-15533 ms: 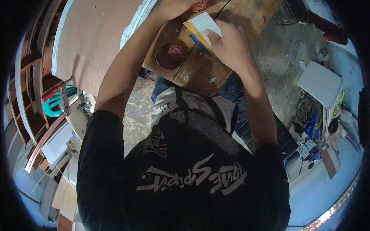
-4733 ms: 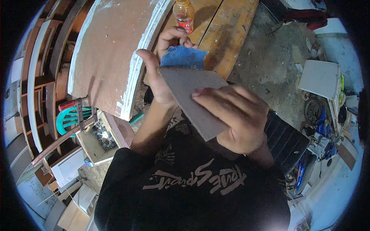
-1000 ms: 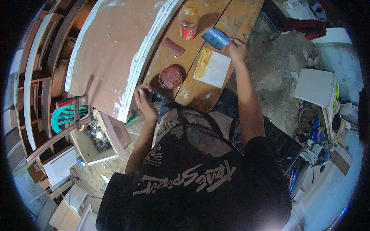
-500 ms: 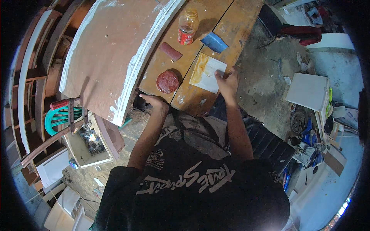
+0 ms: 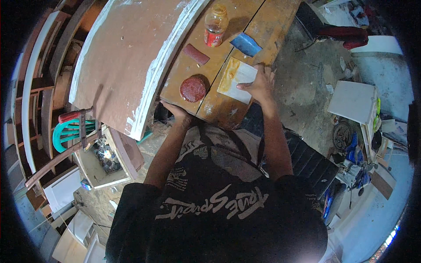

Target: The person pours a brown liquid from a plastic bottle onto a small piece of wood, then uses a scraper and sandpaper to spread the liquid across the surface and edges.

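Note:
My right hand [image 5: 262, 87] grips a white square board [image 5: 240, 81] at its right side, thumb flat on top and fingers curled about the edge. Yellow-brown smears run along the board's left part. At the table's near edge rests my left hand [image 5: 176, 111], fingers stretched out and holding nothing; part of it is hidden against the edge. Between the hands and farther in lies a round, glossy dark-red disc [image 5: 193, 89]. Beyond it are a reddish-brown strip like sandpaper [image 5: 196, 54], a curled blue sheet [image 5: 246, 44] and a clear bottle [image 5: 216, 26] with a red label and dark liquid.
Left of the wooden table [image 5: 263, 26] stands a large brown panel [image 5: 136, 57] with white-smeared edges. A red-handled clamp [image 5: 74, 115], a green coiled hose [image 5: 66, 138] and a wooden box [image 5: 105, 162] of small parts are lower left. A white cabinet [image 5: 353, 101] stands at right.
My right hand has shifted up along the board's right side, its thumb now farther in on the top. My left hand stays at the table edge. The view has moved slightly.

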`<state>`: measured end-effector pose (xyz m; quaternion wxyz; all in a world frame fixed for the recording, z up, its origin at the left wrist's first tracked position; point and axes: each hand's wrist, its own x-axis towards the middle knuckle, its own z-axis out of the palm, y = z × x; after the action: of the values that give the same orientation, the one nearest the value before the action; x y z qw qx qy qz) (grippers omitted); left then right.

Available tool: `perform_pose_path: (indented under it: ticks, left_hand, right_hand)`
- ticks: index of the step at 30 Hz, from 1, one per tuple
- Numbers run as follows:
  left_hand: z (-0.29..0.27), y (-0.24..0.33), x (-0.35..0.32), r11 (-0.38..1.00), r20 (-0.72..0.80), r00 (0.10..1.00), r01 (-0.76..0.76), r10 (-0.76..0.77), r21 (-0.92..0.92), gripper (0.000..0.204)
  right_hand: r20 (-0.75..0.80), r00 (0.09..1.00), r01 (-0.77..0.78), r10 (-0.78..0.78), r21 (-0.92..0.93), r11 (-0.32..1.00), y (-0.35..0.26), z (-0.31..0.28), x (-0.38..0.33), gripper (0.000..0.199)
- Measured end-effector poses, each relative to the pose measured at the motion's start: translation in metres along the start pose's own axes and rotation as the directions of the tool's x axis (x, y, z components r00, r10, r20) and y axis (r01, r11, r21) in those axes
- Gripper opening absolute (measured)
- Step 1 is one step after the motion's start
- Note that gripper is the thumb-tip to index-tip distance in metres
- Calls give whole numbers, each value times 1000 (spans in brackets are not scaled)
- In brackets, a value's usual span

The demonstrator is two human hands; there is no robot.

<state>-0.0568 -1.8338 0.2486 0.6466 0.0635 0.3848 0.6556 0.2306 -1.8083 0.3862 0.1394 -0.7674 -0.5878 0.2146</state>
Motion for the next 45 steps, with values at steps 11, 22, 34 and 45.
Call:
perform_pose_path:
  ticks: [11, 22, 34, 45]
  left_hand:
    - [-74, -39, 53, 962, -45, 981, -175, 188, 211, 68]
    - [-77, -45, 14, -20, -292, 884, 321, 366, 947, 62]
    - [-121, -63, -2, 316, -10, 887, -154, 462, 936, 43]
    - [-140, -53, 9, 420, -165, 934, 17, 318, 907, 56]
  right_hand:
    - [-9, 979, 193, -205, 383, 903, 19, -51, -10, 36]
    - [-661, 640, 566, -391, 61, 822, -64, -123, 5, 19]
    - [-399, 305, 788, -865, -405, 464, -108, -56, 76, 39]
    - [-373, 356, 806, -857, -341, 483, -114, -73, 70, 42]
